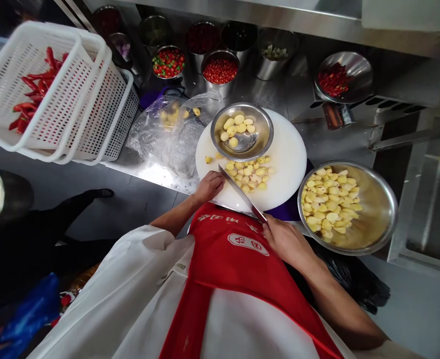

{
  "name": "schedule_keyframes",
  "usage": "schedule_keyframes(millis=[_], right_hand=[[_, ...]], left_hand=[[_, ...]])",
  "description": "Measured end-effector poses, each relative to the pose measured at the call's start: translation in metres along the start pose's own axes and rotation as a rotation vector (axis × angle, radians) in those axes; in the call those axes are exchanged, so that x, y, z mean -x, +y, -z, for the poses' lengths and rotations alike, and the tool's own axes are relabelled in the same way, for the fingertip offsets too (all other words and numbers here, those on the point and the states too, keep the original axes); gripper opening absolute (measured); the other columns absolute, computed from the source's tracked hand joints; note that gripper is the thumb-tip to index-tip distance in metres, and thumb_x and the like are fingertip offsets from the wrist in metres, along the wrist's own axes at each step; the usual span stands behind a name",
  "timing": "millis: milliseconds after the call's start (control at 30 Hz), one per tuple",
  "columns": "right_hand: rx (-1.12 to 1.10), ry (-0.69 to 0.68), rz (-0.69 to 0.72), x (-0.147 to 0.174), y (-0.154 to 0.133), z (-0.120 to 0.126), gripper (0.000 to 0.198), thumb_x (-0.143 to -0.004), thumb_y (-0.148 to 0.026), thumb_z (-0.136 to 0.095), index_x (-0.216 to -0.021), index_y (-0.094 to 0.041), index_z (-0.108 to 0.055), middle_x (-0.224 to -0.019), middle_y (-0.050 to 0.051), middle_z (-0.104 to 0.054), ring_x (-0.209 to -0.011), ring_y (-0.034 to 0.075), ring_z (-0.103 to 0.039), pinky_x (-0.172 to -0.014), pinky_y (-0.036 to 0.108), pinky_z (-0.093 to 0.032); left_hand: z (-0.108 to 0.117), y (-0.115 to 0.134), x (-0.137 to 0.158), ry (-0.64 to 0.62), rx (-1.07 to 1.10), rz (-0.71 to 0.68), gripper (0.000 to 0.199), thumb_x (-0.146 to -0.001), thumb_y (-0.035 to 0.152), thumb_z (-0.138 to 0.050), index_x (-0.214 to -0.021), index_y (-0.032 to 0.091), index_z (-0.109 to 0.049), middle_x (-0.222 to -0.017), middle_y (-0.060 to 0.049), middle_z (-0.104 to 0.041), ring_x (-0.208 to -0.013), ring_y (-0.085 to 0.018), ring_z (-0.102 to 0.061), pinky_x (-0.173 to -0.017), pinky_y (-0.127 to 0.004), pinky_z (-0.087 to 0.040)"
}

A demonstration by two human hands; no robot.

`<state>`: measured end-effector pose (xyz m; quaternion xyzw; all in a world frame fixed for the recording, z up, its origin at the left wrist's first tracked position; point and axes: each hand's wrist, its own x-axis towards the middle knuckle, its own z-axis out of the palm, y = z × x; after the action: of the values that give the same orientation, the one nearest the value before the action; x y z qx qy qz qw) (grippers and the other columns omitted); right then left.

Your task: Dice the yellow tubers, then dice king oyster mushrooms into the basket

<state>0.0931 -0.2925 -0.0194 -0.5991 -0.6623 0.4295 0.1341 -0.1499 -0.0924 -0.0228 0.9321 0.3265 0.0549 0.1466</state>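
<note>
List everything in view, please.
cutting board: one, white, on silver counter
small bowl: one, silver, on board
large bowl: one, silver, right of board
vegetable pieces: many, yellow, on board, in bowls
knife: one, grey, partly over board
clear plastic: count unclear, left of board
baskets: several, white, stacked left
red peppers: several, red, top basket
metal containers: several, silver, along back
chopped peppers: many, mostly red, in containers
pan: one, silver, back right
pot: one, dark, left edge
blue item: one, blue, lower left
other people: at least one, dark clothing, left
apron: one, red, worn
white garment: one, white, under apron
left hand: one, bare, by blade tip
right hand: one, bare, grip on knife handle
</note>
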Motion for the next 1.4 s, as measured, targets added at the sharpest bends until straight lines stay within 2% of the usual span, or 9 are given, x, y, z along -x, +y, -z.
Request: schedule_keyframes(millis=[200, 367, 700, 833, 967, 1100, 1200, 1300, 1400], right_hand=[[-0.013, -0.006, -0.054, -0.032, -0.009, -0.013, 0.029, -0.099, -0.024, -0.033, -0.114, -0.014, -0.057, -0.095, 0.012, -0.071, -0.086, 0.025, -0.068, -0.070, 0.031, -0.042], [-0.126, 0.105, -0.034, -0.014, -0.003, -0.021, 0.037, -0.100, -0.031, -0.030, -0.120, -0.015, -0.058, -0.102, 0.012, -0.071, -0.094, 0.025, -0.067, -0.082, 0.033, -0.047], [-0.176, 0.012, 0.030, 0.006, -0.018, -0.004, 0.041, -0.099, -0.027, -0.031, -0.135, -0.019, -0.051, -0.126, 0.010, -0.064, -0.109, 0.026, -0.063, -0.091, 0.037, -0.046], [-0.143, -0.069, 0.014, -0.004, -0.022, 0.001, 0.036, -0.098, -0.023, -0.032, -0.125, -0.018, -0.055, -0.111, 0.010, -0.069, -0.100, 0.025, -0.065, -0.082, 0.033, -0.045], [-0.097, -0.106, -0.030, -0.028, -0.024, -0.014, 0.030, -0.099, -0.024, -0.032, -0.107, -0.015, -0.059, -0.097, 0.012, -0.071, -0.089, 0.024, -0.067, -0.074, 0.031, -0.043], [-0.179, 0.002, -0.047, -0.034, -0.013, -0.029, 0.035, -0.099, -0.033, -0.031, -0.105, -0.016, -0.062, -0.100, 0.011, -0.070, -0.091, 0.024, -0.066, -0.079, 0.032, -0.046], [-0.265, 0.130, -0.057, -0.020, 0.003, -0.029, 0.043, -0.099, -0.039, -0.029, -0.112, -0.016, -0.063, -0.097, 0.010, -0.071, -0.089, 0.024, -0.067, -0.080, 0.034, -0.048], [-0.283, 0.229, -0.081, 0.001, 0.022, -0.021, 0.045, -0.098, -0.043, -0.033, -0.113, -0.016, -0.066, -0.091, 0.009, -0.071, -0.084, 0.024, -0.067, -0.078, 0.035, -0.051], [-0.232, 0.324, -0.095, 0.019, 0.037, -0.010, 0.045, -0.095, -0.041, -0.039, -0.124, -0.017, -0.064, -0.099, 0.010, -0.071, -0.086, 0.024, -0.067, -0.078, 0.035, -0.052]], left_hand=[[0.011, -0.005, 0.002, -0.050, 0.067, -0.059, 0.017, -0.094, 0.027, -0.050, -0.100, 0.019, -0.065, -0.108, -0.012, -0.067, -0.105, -0.020, -0.059, -0.095, -0.041, -0.051], [0.024, -0.007, 0.019, -0.008, 0.114, 0.012, 0.026, -0.088, 0.022, -0.054, -0.114, 0.020, -0.060, -0.123, -0.013, -0.060, -0.119, -0.022, -0.055, -0.102, -0.044, -0.049], [0.017, -0.019, 0.030, 0.041, 0.051, -0.040, 0.014, -0.094, 0.028, -0.055, -0.098, 0.020, -0.065, -0.100, -0.010, -0.065, -0.099, -0.019, -0.061, -0.088, -0.037, -0.055], [0.016, -0.021, 0.031, -0.028, 0.074, -0.026, 0.016, -0.095, 0.028, -0.053, -0.099, 0.021, -0.066, -0.100, -0.010, -0.067, -0.100, -0.020, -0.062, -0.091, -0.042, -0.054], [0.017, -0.023, 0.032, -0.074, 0.078, -0.036, 0.019, -0.096, 0.028, -0.050, -0.101, 0.022, -0.067, -0.102, -0.010, -0.068, -0.102, -0.021, -0.062, -0.092, -0.044, -0.054], [0.020, -0.027, 0.023, -0.120, 0.045, -0.031, 0.020, -0.095, 0.028, -0.050, -0.103, 0.023, -0.067, -0.109, -0.010, -0.068, -0.108, -0.021, -0.060, -0.098, -0.044, -0.051], [0.024, -0.029, 0.000, 0.021, -0.076, 0.128, 0.021, -0.092, 0.032, -0.054, -0.107, 0.022, -0.065, -0.129, -0.012, -0.059, -0.129, -0.027, -0.047, -0.109, -0.051, -0.040], [0.021, -0.025, -0.030, 0.130, -0.109, 0.283, 0.040, -0.089, 0.033, -0.054, -0.126, 0.017, -0.053, -0.146, -0.017, -0.043, -0.141, -0.030, -0.033, -0.115, -0.052, -0.031], [0.006, -0.013, -0.049, 0.059, -0.016, 0.287, 0.043, -0.089, 0.026, -0.048, -0.130, 0.013, -0.044, -0.140, -0.019, -0.047, -0.136, -0.029, -0.038, -0.116, -0.051, -0.031]])
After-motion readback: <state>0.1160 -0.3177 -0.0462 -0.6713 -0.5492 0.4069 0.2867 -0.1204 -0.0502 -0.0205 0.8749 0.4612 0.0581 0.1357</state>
